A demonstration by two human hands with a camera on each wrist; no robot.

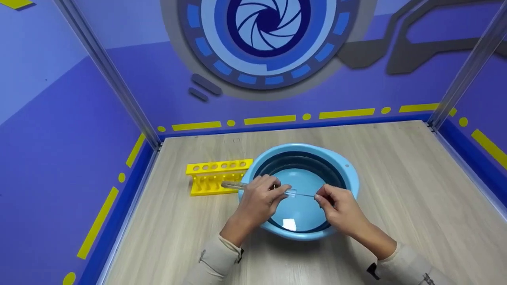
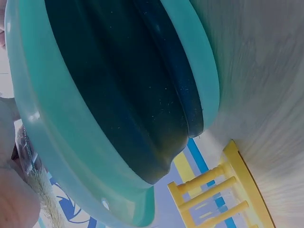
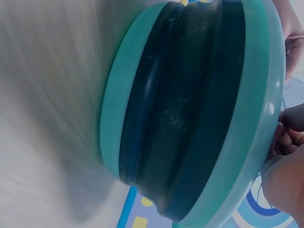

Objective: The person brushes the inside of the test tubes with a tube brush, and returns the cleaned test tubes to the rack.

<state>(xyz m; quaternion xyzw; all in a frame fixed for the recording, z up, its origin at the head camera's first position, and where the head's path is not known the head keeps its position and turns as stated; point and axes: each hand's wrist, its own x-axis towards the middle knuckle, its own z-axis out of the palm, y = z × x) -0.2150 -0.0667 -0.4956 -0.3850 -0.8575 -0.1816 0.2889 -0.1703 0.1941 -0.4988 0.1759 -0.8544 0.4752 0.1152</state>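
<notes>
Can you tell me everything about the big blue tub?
The tub is round, with a shiny light-blue rim, a small hole in one rim tab, a dark ridged wall and a light-blue bottom. It looks like plastic. It stands upright on the table, beside the yellow rack. The left hand and right hand are over it; whether they touch it isn't clear.

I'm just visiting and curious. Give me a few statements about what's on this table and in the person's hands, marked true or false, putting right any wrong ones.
1. The left hand holds a clear tube. True.
2. The right hand rests flat on the table. False: the right hand pinches a thin rod.
3. The yellow rack stands inside the basin. False: the yellow rack stands on the table beside the basin.
4. The basin has a light blue rim. True.
</notes>
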